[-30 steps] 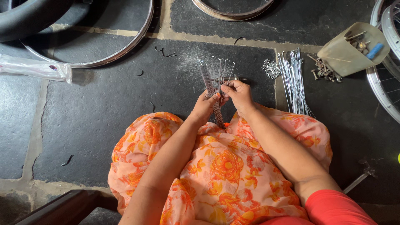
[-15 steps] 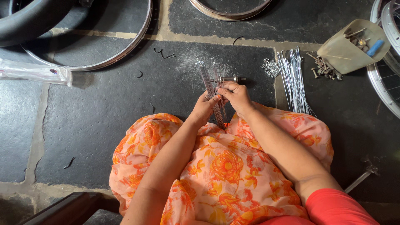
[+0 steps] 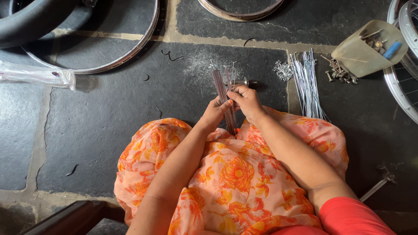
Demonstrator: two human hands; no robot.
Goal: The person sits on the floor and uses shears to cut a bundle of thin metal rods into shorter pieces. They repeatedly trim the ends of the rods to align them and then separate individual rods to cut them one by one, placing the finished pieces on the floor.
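I sit on a dark stone floor with orange flowered cloth over my lap. My left hand grips a bundle of thin metal spokes that points away from me. My right hand is closed on the same bundle beside a small metal wheel hub, whose axle sticks out to the right. The lower ends of the spokes rest against my lap.
A loose pile of spokes lies to the right, with small nipples beside it. A beige tray of bolts sits farther right. Bare wheel rims and a tyre lie at top left, a plastic sleeve at left.
The spoke bundle has been drawn in tighter between my hands, and its fanned tips have come closer together. My hands have stayed in the same spot.
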